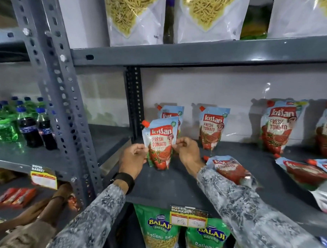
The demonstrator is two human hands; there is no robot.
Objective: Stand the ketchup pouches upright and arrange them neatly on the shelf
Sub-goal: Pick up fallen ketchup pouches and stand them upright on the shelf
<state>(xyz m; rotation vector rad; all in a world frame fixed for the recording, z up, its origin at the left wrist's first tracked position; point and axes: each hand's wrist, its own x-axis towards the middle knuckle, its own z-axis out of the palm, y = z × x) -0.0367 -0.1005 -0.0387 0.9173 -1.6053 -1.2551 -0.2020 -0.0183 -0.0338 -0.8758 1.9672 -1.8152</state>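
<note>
- Head view: both hands pinch one ketchup pouch (159, 146) standing upright at the front left of the grey shelf (175, 185) — left hand (133, 158) closed on its left edge, right hand (187, 149) closed on its right edge
- Second pouch (173, 113) stands just behind it; third pouch (212, 126) stands upright farther right, near the wall
- Fallen pouch (231, 169) lies flat beside the right sleeve (248, 206)
- Larger pouch (280, 126) stands at far right — more lie flat before it

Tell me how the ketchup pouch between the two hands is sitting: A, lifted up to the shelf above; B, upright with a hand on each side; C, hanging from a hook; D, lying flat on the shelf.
B: the ketchup pouch stands upright on the shelf, left hand and right hand pinching its side edges.
</note>
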